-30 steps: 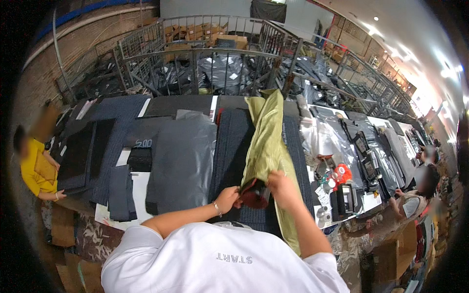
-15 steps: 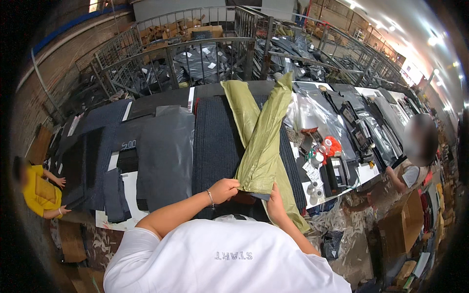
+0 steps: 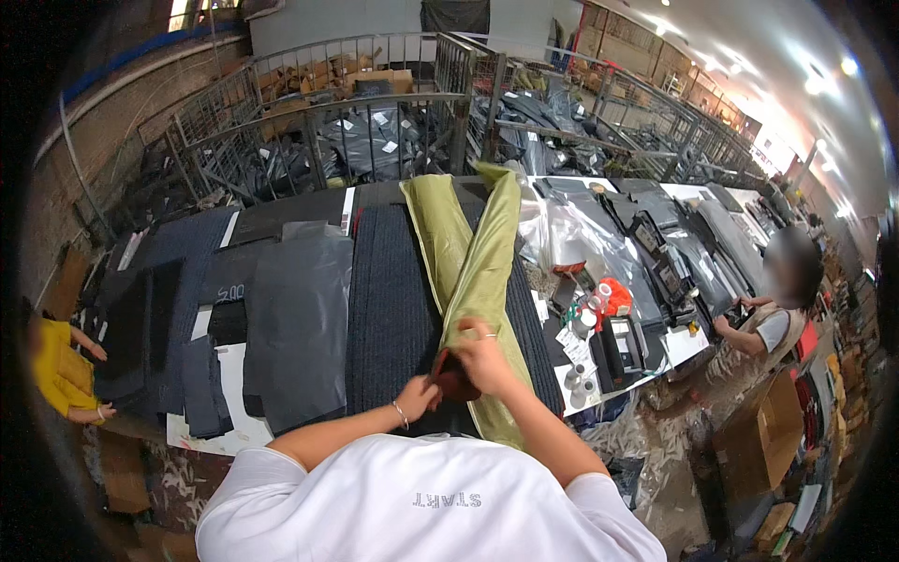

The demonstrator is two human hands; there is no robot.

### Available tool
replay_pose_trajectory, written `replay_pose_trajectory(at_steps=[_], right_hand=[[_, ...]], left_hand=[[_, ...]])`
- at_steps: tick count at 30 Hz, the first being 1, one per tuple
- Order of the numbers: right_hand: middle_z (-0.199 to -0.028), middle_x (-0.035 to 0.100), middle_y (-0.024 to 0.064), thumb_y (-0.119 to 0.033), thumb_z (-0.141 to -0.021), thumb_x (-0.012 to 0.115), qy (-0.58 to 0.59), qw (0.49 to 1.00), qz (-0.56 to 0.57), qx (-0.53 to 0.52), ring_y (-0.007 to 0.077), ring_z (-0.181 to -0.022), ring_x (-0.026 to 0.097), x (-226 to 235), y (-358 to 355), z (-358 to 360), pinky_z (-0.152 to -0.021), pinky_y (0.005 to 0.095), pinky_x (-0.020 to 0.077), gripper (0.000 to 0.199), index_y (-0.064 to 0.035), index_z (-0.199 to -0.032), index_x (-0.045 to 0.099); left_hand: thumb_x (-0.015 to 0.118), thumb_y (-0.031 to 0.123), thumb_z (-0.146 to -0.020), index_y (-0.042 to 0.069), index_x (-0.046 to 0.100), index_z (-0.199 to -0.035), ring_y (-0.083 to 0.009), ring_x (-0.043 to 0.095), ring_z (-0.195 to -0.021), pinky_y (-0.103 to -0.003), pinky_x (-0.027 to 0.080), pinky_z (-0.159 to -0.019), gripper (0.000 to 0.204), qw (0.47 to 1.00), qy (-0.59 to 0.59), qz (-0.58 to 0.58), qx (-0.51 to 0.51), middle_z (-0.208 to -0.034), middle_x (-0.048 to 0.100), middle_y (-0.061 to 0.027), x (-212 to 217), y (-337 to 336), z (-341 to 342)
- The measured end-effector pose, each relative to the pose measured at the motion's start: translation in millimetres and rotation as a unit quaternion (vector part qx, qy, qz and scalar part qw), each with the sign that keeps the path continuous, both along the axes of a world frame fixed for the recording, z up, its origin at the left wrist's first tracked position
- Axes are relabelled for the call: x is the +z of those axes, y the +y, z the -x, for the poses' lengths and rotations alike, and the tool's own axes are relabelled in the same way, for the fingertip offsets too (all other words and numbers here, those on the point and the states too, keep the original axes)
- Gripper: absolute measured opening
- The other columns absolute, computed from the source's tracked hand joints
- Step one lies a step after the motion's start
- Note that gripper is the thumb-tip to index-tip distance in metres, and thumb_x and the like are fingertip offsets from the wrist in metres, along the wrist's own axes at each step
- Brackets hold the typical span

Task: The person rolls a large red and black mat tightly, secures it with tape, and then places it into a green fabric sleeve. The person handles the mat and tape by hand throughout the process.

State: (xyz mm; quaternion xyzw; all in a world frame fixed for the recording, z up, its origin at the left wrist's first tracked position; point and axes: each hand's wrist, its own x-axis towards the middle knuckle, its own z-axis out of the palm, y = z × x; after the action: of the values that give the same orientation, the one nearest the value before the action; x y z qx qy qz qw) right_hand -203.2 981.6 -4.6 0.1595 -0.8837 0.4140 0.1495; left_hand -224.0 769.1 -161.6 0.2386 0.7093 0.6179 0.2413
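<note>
We note the main risk first: the olive-green garment (image 3: 473, 272) lies as a long folded strip across the dark ribbed mat (image 3: 389, 300), and its near end hangs toward the tabletop (image 3: 220, 426) edge, so a pull on one side alone could, in our judgement, drag the fold askew or slide the cloth off the edge. A second risk: the small dark reddish-brown piece (image 3: 456, 379) is pinched between both hands and could slip if either grip loosens. The right hand (image 3: 487, 361) has its fingers curled shut over that piece and rests on the green cloth; the left hand (image 3: 419, 396) closes its fingers on the piece's left end, just beside the right. The garment's near end sits directly under and touching the right fingers, its far end well apart near the metal railing (image 3: 375, 103). Clear plastic bags (image 3: 571, 234) lie to the right.
</note>
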Motion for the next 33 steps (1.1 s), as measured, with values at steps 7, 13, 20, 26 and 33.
replay_pose_trajectory(at_steps=[7,13,20,26,33], right_hand=[[-0.119,0.067,0.0025,-0.019,-0.088,0.064,0.01,0.922,-0.319,0.219,0.0285,-0.12,0.053,-47.6,-78.0,-11.8,-0.107,0.0499,0.0388,0.016,-0.0074,-0.087,0.076],[-0.102,0.066,0.0058,-0.009,-0.092,0.068,-0.041,0.975,-0.093,0.199,0.0304,-0.116,0.054,-14.9,-89.2,-45.8,-0.118,0.0512,0.0318,0.006,-0.0034,-0.09,0.069],[-0.097,0.066,0.0047,-0.012,-0.098,0.064,-0.079,0.989,-0.023,0.126,0.0287,-0.111,0.051,51.2,-91.1,-75.0,-0.107,0.0422,0.037,0.011,-0.0032,-0.093,0.068],[-0.105,0.067,0.0058,-0.007,-0.097,0.058,-0.05,0.993,0.064,0.089,0.0291,-0.11,0.046,174.7,-88.0,-108.0,-0.102,0.041,0.036,0.015,-0.0013,-0.085,0.064],[-0.104,0.07,0.0082,-0.023,-0.098,0.056,0.018,0.972,0.194,0.134,0.0284,-0.106,0.041,203.2,-75.9,-168.2,-0.114,0.0505,0.0226,0.037,-0.0044,-0.067,0.049]], left_hand=[[0.045,0.038,-0.107,0.006,0.066,-0.115,-0.0243,0.063,-0.093,-0.042,0.052,-0.087,0.039,0.948,-0.195,0.195,-0.158,-0.105,0.067,-0.0123,-123.8,4.1,-30.6],[0.04,0.047,-0.107,0.005,0.061,-0.13,-0.0265,0.061,-0.116,-0.044,0.048,-0.101,0.052,0.946,-0.306,0.076,-0.073,-0.126,0.065,-0.0142,-118.7,-29.3,9.4],[0.043,0.062,-0.1,0.009,0.048,-0.151,-0.0316,0.058,-0.13,-0.051,0.044,-0.113,0.073,0.805,-0.517,-0.234,-0.171,-0.144,0.059,-0.0123,17.3,24.8,134.9],[0.047,0.061,-0.098,0.01,0.048,-0.151,-0.032,0.059,-0.129,-0.051,0.046,-0.11,0.073,0.767,-0.465,-0.347,-0.275,-0.144,0.059,-0.0126,133.8,107.1,157.7],[0.051,0.06,-0.096,0.011,0.048,-0.15,-0.0325,0.06,-0.128,-0.051,0.049,-0.108,0.073,0.767,-0.419,-0.396,-0.282,-0.144,0.059,-0.0129,174.1,141.5,114.1]])
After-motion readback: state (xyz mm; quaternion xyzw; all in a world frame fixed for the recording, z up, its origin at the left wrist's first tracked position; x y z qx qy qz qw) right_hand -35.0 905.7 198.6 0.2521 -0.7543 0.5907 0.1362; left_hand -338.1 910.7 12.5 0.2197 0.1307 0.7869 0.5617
